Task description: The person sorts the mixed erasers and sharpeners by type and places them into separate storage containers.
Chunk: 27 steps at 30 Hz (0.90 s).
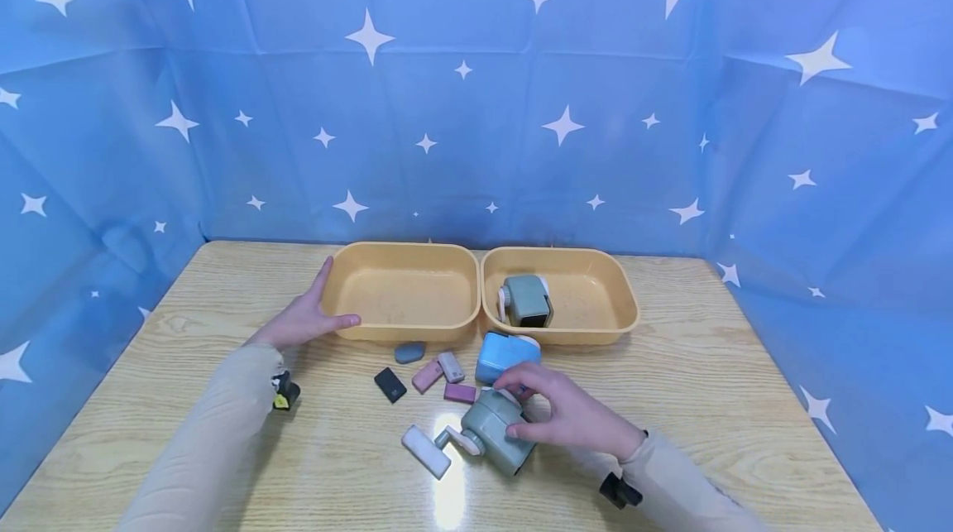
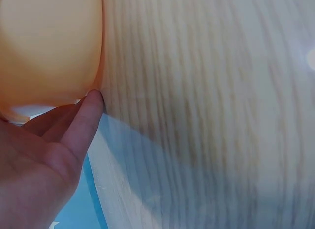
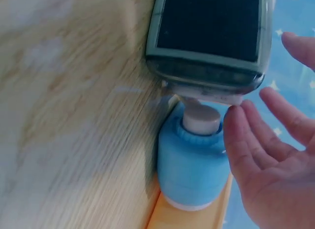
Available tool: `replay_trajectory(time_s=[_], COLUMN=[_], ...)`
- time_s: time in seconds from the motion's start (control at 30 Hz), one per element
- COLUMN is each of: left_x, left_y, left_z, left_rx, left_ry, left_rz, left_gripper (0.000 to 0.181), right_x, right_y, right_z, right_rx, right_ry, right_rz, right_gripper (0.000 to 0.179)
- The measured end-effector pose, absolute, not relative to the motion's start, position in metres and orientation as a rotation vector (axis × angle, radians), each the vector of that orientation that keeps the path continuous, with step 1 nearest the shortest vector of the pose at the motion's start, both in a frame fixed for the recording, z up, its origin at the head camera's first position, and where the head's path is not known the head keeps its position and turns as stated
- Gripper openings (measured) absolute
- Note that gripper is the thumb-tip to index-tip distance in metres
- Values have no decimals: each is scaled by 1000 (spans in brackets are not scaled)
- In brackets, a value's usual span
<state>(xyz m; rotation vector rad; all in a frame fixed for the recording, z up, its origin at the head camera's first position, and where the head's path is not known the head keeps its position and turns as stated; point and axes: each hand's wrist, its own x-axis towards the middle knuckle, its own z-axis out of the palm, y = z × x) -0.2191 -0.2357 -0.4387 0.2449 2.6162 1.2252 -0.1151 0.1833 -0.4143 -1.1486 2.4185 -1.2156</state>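
A grey-green crank pencil sharpener (image 1: pixel 500 431) lies tipped on the table, its crank pointing left; its dark window faces the right wrist camera. My right hand (image 1: pixel 569 416) is spread over its right side, fingertips right at its edge and thumb apart in the right wrist view (image 3: pixel 275 160). Just behind it sits a blue sharpener (image 1: pixel 497 357) with a pale knob (image 3: pixel 201 119). With straight, spread fingers, my left hand (image 1: pixel 308 317) rests against the left end of the left tan bin (image 1: pixel 402 332); its thumb touches the corner in the left wrist view.
The right tan bin (image 1: pixel 629 313) holds another grey-green sharpener (image 1: pixel 527 298). Small eraser-like blocks lie before the bins: blue-grey (image 1: pixel 409 352), black (image 1: pixel 390 385), pink (image 1: pixel 428 376), grey (image 1: pixel 451 366) and magenta (image 1: pixel 460 392). A white block (image 1: pixel 426 452) lies by the crank. Blue starred cloth (image 1: pixel 462 143) surrounds the table.
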Motion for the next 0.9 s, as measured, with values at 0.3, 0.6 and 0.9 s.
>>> replay_trajectory(time_s=[0.3,0.6,0.9], left_x=[-220,-221,-221], left_y=[-236,-237,-237], left_z=[-439,-441,-440], left_rx=[240,238,251], left_ry=[2614,2615,2618], left_rz=[1237,1235,1233], left_gripper=[121,121,122], right_x=[-106,-96,-82], right_y=[178,179,181], right_z=[-417,-426,-435], right_rx=[-1061,-994,-782], right_ry=[2422,2362,2401], right_rz=[-1152,-1246,-1331], right_gripper=[54,61,72])
